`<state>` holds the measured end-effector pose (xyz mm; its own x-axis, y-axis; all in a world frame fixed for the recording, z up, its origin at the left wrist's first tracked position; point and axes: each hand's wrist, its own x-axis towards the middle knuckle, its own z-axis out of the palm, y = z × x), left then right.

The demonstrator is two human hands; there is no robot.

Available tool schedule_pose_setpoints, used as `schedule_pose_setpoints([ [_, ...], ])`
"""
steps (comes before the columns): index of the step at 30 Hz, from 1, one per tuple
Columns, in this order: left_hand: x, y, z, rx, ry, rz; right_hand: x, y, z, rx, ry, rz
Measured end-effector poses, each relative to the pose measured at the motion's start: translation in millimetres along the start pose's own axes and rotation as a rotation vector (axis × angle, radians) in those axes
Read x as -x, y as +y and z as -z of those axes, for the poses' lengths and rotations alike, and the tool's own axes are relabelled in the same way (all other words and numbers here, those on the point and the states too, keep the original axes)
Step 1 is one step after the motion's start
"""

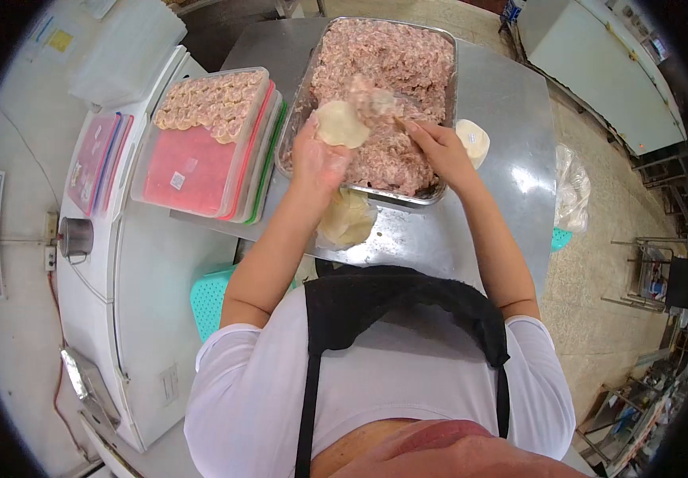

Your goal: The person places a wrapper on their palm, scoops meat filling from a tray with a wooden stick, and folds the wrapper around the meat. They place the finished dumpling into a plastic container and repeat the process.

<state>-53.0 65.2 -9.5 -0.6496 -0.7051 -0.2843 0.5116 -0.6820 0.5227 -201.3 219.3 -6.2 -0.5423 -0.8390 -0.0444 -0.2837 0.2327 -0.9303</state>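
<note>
My left hand (320, 163) holds a round, pale dumpling wrapper (341, 125) over the near left part of a metal tray (454, 80). Raw ground meat (395, 48) fills much of that tray. A thin-handled utensil (399, 123) is pinched in my right hand (438, 150); its blurred head, at the meat beside the wrapper, cannot be made out clearly. Below the tray's near edge, a stack of wrappers (347, 217) lies partly behind my left forearm. A pale, rounded item (473, 142) sits just right of the tray by my right wrist.
Stacked plastic containers (188, 179) stand left of the tray, the top one partly filled with rows of filled dumplings (212, 102). The steel table (511, 167) extends to the right. A white appliance (160, 303) stands on the left, near a turquoise basket (210, 299).
</note>
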Motion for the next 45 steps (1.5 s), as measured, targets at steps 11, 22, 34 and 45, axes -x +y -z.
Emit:
schedule_pose_setpoints([
  [11, -14.1, -29.8, 13.6, 0.153, 0.024, -0.037, 29.0, 1.8, 23.7, 0.828, -0.061, 0.28],
  [22, -17.3, -32.5, 19.5, 0.142, -0.006, 0.065, 23.2, 12.5, 32.2, 0.879, -0.054, 0.235],
  [34, -8.5, -21.5, -15.3, 0.087, 0.097, 0.024, 23.1, -10.0, 15.5, 0.811, -0.065, 0.467],
  [45, 13.7, 5.6, -24.6, -0.7, -0.302, -0.086, 12.0, -40.2, 69.0, 0.275, -0.344, 0.033],
])
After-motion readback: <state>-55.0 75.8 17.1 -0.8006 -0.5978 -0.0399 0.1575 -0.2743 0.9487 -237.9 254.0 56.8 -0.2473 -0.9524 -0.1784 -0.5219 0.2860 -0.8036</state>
